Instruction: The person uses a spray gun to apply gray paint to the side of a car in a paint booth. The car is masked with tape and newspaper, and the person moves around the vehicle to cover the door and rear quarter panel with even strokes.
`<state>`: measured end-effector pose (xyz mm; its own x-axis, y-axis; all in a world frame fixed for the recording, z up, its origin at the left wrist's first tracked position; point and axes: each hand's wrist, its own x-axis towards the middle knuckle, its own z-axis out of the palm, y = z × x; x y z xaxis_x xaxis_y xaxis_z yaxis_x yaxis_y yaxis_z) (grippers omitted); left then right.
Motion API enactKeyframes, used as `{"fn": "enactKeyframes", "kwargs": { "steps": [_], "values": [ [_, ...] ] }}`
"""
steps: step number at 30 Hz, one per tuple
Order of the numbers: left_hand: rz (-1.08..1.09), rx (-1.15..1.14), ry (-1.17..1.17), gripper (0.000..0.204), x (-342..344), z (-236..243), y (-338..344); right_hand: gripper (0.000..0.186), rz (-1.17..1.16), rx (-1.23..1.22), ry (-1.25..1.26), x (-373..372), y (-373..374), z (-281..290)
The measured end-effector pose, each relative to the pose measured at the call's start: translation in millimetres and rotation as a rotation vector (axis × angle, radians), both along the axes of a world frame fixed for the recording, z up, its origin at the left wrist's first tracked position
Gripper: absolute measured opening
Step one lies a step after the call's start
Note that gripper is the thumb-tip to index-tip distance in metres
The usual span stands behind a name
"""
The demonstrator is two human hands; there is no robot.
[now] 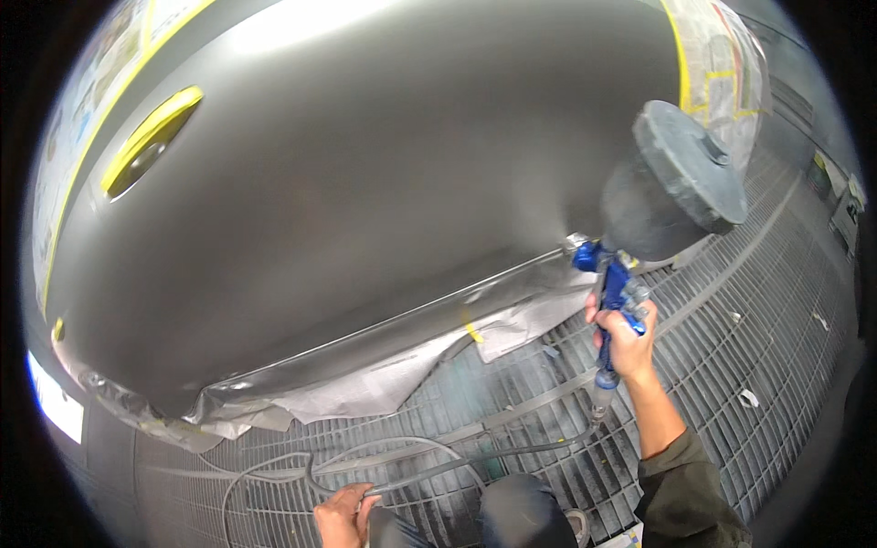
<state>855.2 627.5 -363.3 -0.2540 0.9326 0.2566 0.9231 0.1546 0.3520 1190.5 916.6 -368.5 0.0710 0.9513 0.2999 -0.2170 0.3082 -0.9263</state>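
Head view: the right grip, a right hand [626,336] toward four o'clock, wraps closely round the handle of a blue spray gun [617,283] at three o'clock; the left hand [345,513], near seven o'clock, has its grip narrowed on a smooth, dark rubbery hose [512,453] that curves to the gun's base; atop the gun sits a rounded, dull grey cup [690,173]; a glossy, curved grey panel [365,183] spans from nine to one o'clock, above crinkled masking sheet [539,324] and ribbed floor grating [776,301].
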Motion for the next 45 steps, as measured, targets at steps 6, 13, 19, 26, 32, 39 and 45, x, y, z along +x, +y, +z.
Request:
{"fn": "enactKeyframes", "kwargs": {
  "steps": [6,13,19,26,32,39,45],
  "values": [
    [0.162,0.115,0.008,0.02,-75,7,-74,0.031,0.311,0.011,-0.009,-144,-50,33],
    [0.286,0.236,-0.001,0.021,-139,16,-145,0.053,0.585,0.205,-0.092,-288,-105,53],
    [0.312,0.159,0.056,0.019,-158,37,-175,0.041,0.945,0.103,0.015,-348,-126,91],
    [0.185,0.108,0.171,0.016,-128,23,-128,0.023,0.65,0.064,-0.018,-221,-71,90],
    [-0.001,0.111,0.074,0.02,-57,0,-64,0.024,0.369,0.009,0.044,-74,-26,62],
    [-0.11,-0.003,-0.048,0.023,21,-7,4,0.024,-0.066,0.029,0.039,77,16,53],
    [-0.019,-0.073,-0.055,0.024,20,-17,7,0.023,-0.53,0.108,0.025,91,33,53]
  ]
}}
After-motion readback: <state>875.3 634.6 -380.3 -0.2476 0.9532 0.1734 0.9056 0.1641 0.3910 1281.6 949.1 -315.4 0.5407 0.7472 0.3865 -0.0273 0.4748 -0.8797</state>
